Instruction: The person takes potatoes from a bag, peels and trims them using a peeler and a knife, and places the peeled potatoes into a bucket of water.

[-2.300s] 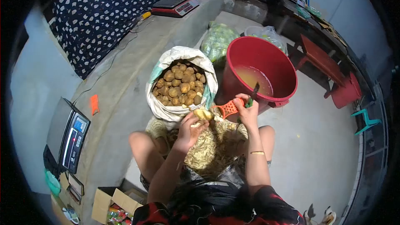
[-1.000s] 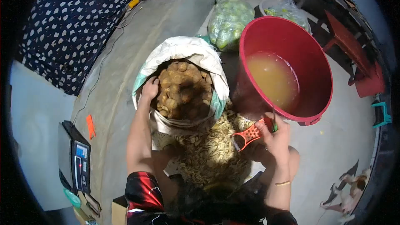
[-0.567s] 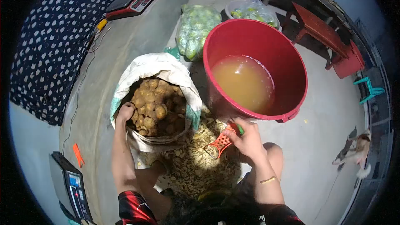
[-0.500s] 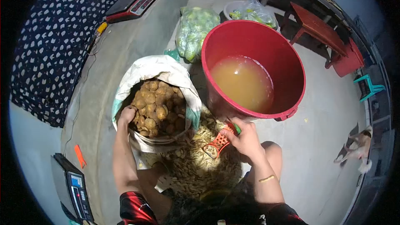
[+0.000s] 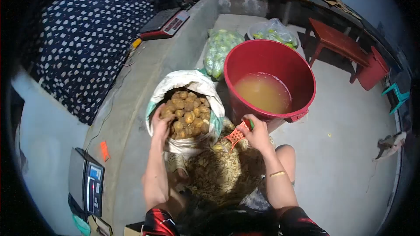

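A white sack [image 5: 183, 78] with green stripes stands upright, its mouth rolled back, full of brown unpeeled potatoes [image 5: 189, 117]. My left hand [image 5: 161, 124] is inside the sack's left rim, its fingers curled round a potato that they partly cover. In my right hand [image 5: 258, 135] is an orange peeler [image 5: 236, 137] with a perforated body, pointing down and left. Something green also shows in that grip, mostly hidden by the fingers. Below both hands, a thick layer of peelings [image 5: 218, 172] covers the floor between my legs.
A large red tub [image 5: 270, 46] of cloudy yellowish water stands just beyond my right hand. Behind it are a plastic bag of green vegetables [image 5: 221, 52] and a red-brown bench [image 5: 334, 41]. Scales [image 5: 94, 188] sit along the left ledge. A cat [image 5: 390, 145] is at right.
The camera view has shifted, so the sack and tub appear lower and further right. My left hand has come up from deeper along the sack's edge. My right hand keeps the orange peeler.
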A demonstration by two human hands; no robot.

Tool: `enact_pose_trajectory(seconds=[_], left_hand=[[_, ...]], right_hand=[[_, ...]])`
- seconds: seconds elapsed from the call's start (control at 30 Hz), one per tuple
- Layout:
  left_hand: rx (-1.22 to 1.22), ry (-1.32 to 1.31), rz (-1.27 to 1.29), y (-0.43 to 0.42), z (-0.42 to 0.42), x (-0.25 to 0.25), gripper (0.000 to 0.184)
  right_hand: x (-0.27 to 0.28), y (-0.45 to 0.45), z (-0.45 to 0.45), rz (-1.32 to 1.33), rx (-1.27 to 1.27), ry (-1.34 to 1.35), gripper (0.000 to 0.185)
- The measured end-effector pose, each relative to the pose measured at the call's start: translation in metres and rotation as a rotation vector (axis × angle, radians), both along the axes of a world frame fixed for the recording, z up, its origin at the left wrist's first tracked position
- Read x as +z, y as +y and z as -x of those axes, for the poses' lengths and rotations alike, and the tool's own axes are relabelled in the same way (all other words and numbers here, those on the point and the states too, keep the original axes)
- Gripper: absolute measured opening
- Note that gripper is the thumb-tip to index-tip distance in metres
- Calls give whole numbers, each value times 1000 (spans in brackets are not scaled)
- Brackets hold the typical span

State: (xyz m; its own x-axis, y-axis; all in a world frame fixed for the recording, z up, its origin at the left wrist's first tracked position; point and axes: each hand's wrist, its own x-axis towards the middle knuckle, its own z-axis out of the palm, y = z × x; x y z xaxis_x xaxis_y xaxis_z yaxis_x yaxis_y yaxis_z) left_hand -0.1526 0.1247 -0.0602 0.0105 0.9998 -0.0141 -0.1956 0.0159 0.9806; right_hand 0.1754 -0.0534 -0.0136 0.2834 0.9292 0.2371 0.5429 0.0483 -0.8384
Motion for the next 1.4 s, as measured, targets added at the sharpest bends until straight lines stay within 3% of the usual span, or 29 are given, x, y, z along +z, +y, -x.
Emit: enact_pose_trajectory(seconds=[0.13,0.2,0.23,0.33,0.37,0.53,0.63,0.8,0.87,0.9,0.93,1.0,1.07,1.13,1.2,1.3,1.33,1.4], left_hand=[[-279,-301,152,-76,-32,40,68],[-356,-304,49,-101,-41,20,68],[-443,-294,82,-129,-49,47,65],[-623,-222,70,-166,-55,36,64],[-693,-437,123,-172,-55,30,64],[-543,-570,119,-202,-54,28,57],[-471,-494,46,-210,-50,13,46],[-434,-380,4,-218,-45,13,52],[-538,-450,-26,-220,-45,10,54],[-589,-528,40,-218,-43,12,56],[-584,-531,42,-223,-40,20,56],[-689,-819,248,-226,-35,37,60],[-629,-747,212,-225,-39,32,58],[-567,-414,-21,-225,-45,20,53],[-556,-434,-18,-231,-47,21,53],[-671,-771,163,-227,-44,31,54],[-671,-769,164,-224,-46,26,54],[-536,-505,-1,-221,-53,17,53]], right_hand=[[-25,6,11,-101,-13,220,31],[-37,8,17,-116,6,323,28],[-39,8,25,-145,4,382,25],[-34,-3,44,-124,18,508,22],[-34,-4,50,-159,-1,419,22],[-41,-5,61,-61,-40,248,34],[-30,-6,64,-60,-49,93,29],[-14,-15,69,-151,-6,50,20],[-8,-16,69,-176,27,-62,18],[-14,-9,68,-264,5,40,21],[-23,-3,56,-175,-83,-64,25],[-24,0,44,-50,-186,-22,27],[-18,-8,49,-2,-178,4,24],[8,-25,74,-213,12,-38,21],[-18,-6,63,-289,-47,29,19],[-15,-5,45,-45,-194,51,22],[-14,-7,53,-44,-194,53,22],[-6,-18,73,-354,10,121,22]])
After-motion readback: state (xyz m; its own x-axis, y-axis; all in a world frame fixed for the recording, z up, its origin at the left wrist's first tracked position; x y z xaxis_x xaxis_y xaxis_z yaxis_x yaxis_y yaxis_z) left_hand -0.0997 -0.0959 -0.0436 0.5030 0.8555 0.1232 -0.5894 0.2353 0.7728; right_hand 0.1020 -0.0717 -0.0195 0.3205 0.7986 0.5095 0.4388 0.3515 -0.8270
